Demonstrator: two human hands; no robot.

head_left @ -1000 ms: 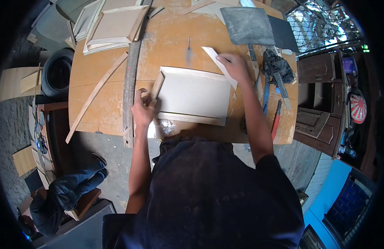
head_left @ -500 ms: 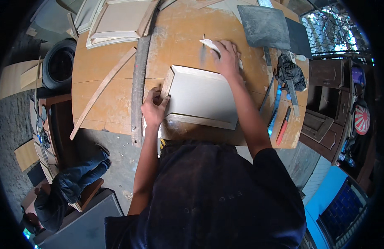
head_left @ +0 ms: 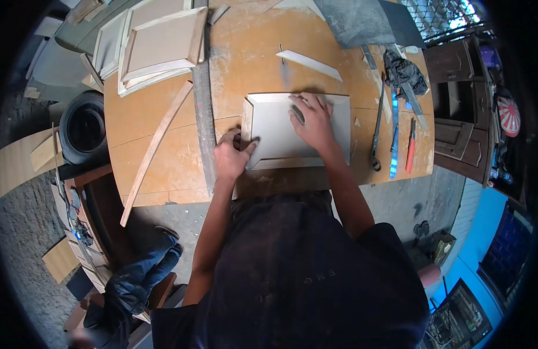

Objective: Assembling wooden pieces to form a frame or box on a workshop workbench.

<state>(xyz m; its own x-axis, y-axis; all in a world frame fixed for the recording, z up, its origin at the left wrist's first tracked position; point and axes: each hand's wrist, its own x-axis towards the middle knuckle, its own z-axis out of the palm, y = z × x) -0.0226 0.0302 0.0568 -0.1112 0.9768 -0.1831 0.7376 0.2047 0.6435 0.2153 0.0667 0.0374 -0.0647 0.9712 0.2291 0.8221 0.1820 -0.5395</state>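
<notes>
A flat pale panel [head_left: 280, 128] lies on the table before me, edged with wooden strips along its left, far and near sides. My left hand [head_left: 233, 154] grips the left strip [head_left: 247, 125], thumb on the inner side and fingers round the outside. Over the panel's far side, my right hand [head_left: 314, 122] has its fingers apart and bent, the tips at the far strip [head_left: 269, 98]. Beyond the panel lies a loose pale strip [head_left: 310, 65] with slanted ends, out of both hands.
Stacked framed panels [head_left: 161, 43] stand at the far left, beside a long dark bar [head_left: 205, 116] and a thin wooden strip [head_left: 155, 154]. To the right are red-handled pliers [head_left: 410, 154], a dark metal tool [head_left: 378, 128] and a crumpled black bag [head_left: 404, 72]. Someone sits at lower left.
My right hand has let go of the loose strip beyond the panel and come back to the panel's far side. My left hand keeps its grip on the left strip. The view has shifted.
</notes>
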